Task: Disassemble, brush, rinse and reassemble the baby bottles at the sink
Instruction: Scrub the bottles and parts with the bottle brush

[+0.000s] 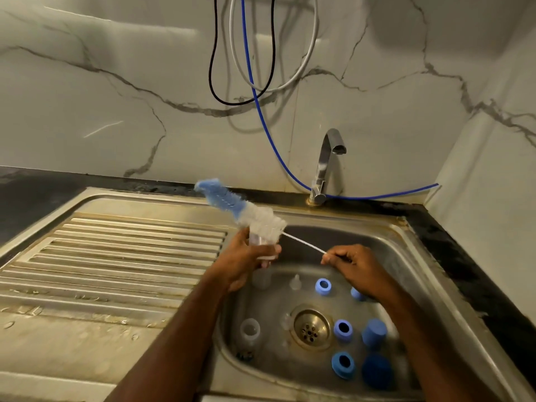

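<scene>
My left hand grips a clear baby bottle above the sink's left rim. My right hand pinches the thin white handle of a bottle brush, whose blue-and-white bristle head sticks out up and to the left, just above the bottle's mouth. Down in the sink basin lie another clear bottle, a clear teat, several blue screw rings and blue caps.
A chrome tap stands behind the basin, its spout dry. The ribbed draining board stretches to the left. Black, white and blue cables hang down the marble wall. The drain is at the basin's middle.
</scene>
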Demonstrator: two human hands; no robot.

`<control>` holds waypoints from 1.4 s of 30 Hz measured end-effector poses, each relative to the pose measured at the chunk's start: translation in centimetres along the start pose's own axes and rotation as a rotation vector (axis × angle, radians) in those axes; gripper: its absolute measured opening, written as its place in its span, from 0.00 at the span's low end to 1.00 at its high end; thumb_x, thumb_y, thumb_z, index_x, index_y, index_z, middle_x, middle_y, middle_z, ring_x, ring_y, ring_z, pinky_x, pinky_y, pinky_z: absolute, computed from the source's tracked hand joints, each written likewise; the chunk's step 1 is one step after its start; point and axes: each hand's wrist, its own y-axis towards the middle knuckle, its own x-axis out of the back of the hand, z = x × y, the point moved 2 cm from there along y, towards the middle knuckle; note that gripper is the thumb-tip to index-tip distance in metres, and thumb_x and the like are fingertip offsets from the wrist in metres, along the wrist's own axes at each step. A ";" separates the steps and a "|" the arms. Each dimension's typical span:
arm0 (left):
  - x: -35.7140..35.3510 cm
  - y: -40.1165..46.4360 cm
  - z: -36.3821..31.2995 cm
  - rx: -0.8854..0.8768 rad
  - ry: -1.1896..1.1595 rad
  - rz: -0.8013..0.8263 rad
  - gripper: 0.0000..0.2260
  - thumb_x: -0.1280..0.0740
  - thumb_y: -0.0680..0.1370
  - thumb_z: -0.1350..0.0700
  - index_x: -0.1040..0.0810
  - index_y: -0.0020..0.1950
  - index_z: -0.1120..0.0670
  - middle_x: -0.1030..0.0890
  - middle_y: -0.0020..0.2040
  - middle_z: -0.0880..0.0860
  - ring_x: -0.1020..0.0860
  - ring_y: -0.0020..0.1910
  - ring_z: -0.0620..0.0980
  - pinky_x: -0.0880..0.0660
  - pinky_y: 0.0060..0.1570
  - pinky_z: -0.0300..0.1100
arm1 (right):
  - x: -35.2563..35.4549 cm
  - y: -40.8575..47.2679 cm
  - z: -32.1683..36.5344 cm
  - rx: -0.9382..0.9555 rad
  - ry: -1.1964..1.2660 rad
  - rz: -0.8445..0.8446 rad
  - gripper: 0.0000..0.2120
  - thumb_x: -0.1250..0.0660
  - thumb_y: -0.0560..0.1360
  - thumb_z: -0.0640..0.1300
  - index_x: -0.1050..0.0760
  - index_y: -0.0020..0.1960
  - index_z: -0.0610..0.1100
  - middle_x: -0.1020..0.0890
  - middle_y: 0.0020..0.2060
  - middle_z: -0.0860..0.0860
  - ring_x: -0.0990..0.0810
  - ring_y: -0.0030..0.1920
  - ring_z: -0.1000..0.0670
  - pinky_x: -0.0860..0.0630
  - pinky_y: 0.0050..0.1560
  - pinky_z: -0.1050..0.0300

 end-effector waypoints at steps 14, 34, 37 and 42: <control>-0.5 0.4 0.2 0.075 -0.435 0.037 0.18 0.37 0.79 0.52 0.27 0.68 0.55 0.21 0.63 0.65 0.17 0.55 0.64 0.18 0.47 0.53 | -0.8 0.2 1.0 -0.024 -0.068 -0.163 0.07 0.33 0.80 0.50 0.16 0.50 0.53 0.15 0.42 0.60 0.18 0.46 0.61 0.21 0.52 0.57; -0.2 0.4 0.3 0.045 -0.348 0.001 0.34 0.26 0.70 0.42 0.27 0.71 0.59 0.19 0.56 0.63 0.18 0.47 0.56 0.22 0.46 0.49 | -0.7 0.2 1.5 -0.011 -0.112 -0.139 0.15 0.35 0.80 0.53 0.23 0.37 0.50 0.22 0.31 0.52 0.24 0.33 0.54 0.25 0.39 0.50; 0.8 0.7 0.3 0.085 -0.400 -0.009 0.24 0.43 0.81 0.50 0.30 0.73 0.61 0.21 0.60 0.64 0.18 0.52 0.60 0.22 0.45 0.50 | 0.3 0.1 0.6 -0.032 -0.119 -0.155 0.15 0.35 0.80 0.53 0.26 0.35 0.50 0.25 0.28 0.53 0.28 0.31 0.56 0.27 0.37 0.50; -0.1 1.0 0.4 0.030 -0.351 -0.031 0.21 0.35 0.77 0.54 0.27 0.70 0.54 0.21 0.64 0.61 0.20 0.59 0.61 0.17 0.44 0.50 | 0.1 0.2 0.7 -0.033 -0.157 -0.143 0.18 0.35 0.80 0.54 0.28 0.33 0.49 0.27 0.27 0.54 0.30 0.29 0.57 0.29 0.35 0.51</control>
